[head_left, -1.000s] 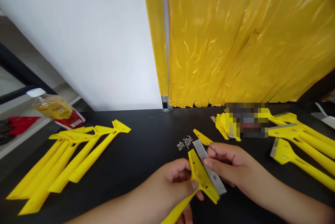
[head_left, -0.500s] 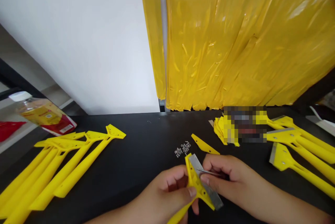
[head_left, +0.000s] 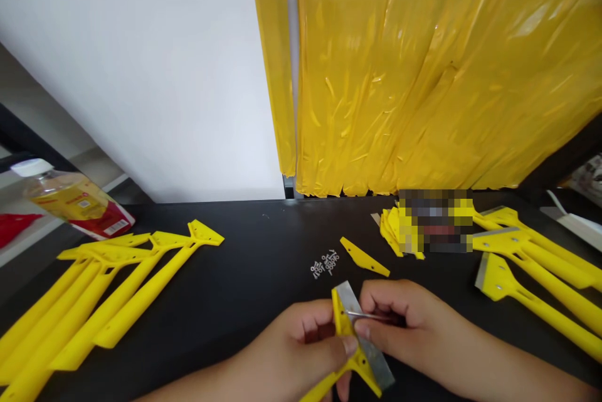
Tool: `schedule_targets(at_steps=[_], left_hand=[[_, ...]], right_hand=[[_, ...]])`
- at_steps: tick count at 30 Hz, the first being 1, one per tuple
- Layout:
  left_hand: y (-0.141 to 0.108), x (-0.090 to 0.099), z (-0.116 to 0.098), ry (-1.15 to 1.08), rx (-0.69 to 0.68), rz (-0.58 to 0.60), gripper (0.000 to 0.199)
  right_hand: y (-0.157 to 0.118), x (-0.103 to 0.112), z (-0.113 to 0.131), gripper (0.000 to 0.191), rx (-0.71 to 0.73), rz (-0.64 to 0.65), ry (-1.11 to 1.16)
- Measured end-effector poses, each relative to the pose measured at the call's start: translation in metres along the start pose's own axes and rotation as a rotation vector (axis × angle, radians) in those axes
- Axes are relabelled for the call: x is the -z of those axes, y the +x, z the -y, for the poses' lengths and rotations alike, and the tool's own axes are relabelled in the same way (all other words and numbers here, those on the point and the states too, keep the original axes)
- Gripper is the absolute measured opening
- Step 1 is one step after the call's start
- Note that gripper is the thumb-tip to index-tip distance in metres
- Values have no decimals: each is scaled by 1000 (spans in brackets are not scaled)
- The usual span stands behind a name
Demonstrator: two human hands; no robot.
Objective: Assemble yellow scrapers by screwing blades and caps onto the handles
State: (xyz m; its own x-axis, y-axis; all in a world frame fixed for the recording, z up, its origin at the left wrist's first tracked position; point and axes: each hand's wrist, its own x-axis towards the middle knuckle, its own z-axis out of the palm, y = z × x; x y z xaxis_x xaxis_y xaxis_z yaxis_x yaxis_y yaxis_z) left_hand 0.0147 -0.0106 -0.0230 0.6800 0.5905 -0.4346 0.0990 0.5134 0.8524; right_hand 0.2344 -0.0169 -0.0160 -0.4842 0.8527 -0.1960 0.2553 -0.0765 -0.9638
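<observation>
Currently, yellow scraper handle (head_left: 345, 325) is gripped by left hand (head_left: 313, 333), on near side of screw pile (head_left: 329, 261). Flat metal blade (head_left: 372, 355) and thin metal tool (head_left: 367, 315) are pinched by right hand (head_left: 408, 308), blade beside handle's head; full contact cannot be told. Loose yellow plate (head_left: 365, 259) is placed just right of screw pile, bladed scrapers (head_left: 508, 280) farther right, bare handles (head_left: 150, 292) well left. Possible trouble: blade knocked askew if pinch is loosened; fingers nicked by blade edge if tool slips.

held scraper (head_left: 360, 363): yellow | blade (head_left: 377, 359): silver-grey | tabletop (head_left: 263, 276): black | curtain (head_left: 376, 76): amber-yellow | bottle label (head_left: 83, 206): yellow, red
</observation>
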Motion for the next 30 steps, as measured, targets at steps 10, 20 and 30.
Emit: schedule_targets(at_steps=[10, 20, 30], left_hand=[[8, 4, 9, 91, -10, -64, 24], [10, 11, 21, -179, -95, -103, 47], [3, -1, 5, -154, -14, -122, 41]], right_hand=[[-3, 4, 0, 42, 24, -115, -105], [8, 43, -12, 28, 9, -560, -750], [24, 50, -18, 12, -179, -402, -786]])
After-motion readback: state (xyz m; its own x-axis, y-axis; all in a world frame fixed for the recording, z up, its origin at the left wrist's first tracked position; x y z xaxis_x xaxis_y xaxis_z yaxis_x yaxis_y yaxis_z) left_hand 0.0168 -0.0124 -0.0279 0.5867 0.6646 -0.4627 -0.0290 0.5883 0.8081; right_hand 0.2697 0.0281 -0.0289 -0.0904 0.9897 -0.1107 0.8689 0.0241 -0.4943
